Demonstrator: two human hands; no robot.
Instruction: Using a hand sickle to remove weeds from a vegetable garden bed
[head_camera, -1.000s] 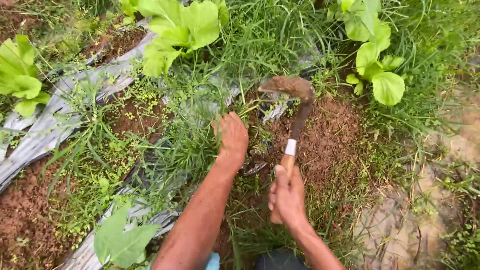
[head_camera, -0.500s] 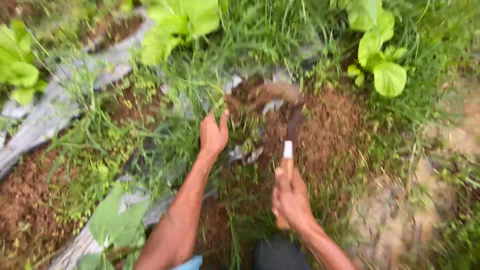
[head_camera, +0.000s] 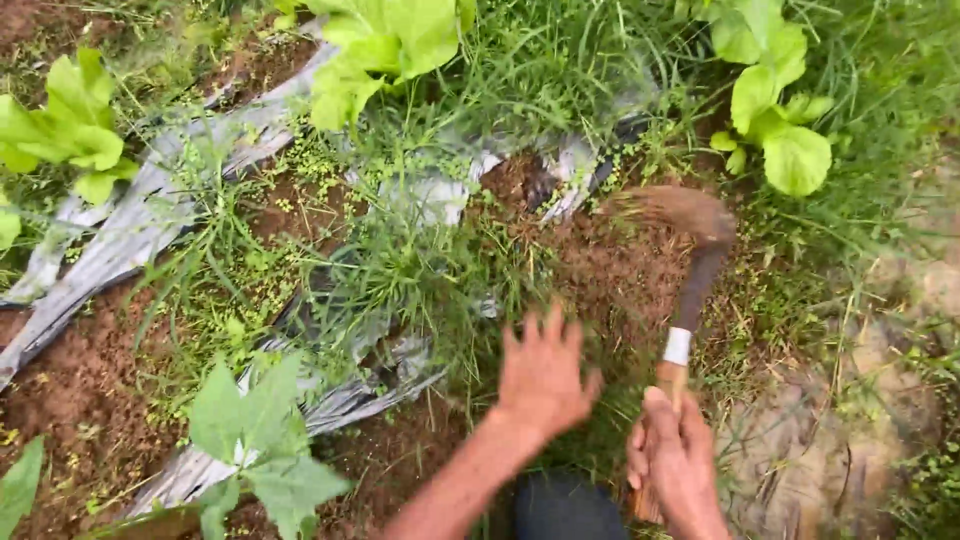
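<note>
Weeding step in hand. Right hand (head_camera: 680, 462) is clenched round the wooden handle of a short hoe with a soil-caked curved blade (head_camera: 680, 212), the blade raised just above the reddish-brown soil (head_camera: 620, 265). Left hand (head_camera: 543, 372) is released, fingers spread, beside the grassy weed clump (head_camera: 420, 262) on torn grey plastic mulch (head_camera: 140, 225). Judgement: the next move calls for gripping the clump low.

Soft, even daylight, as under cloud; shadows faint and diffuse, no glare beyond a dull sheen on the grey plastic sheet (head_camera: 130, 235) at nine o'clock; left hand (head_camera: 543, 375) and curved blade (head_camera: 672, 208) smeared by motion blur; the leaves at twelve o'clock stay fairly sharp; corners slightly softer.
</note>
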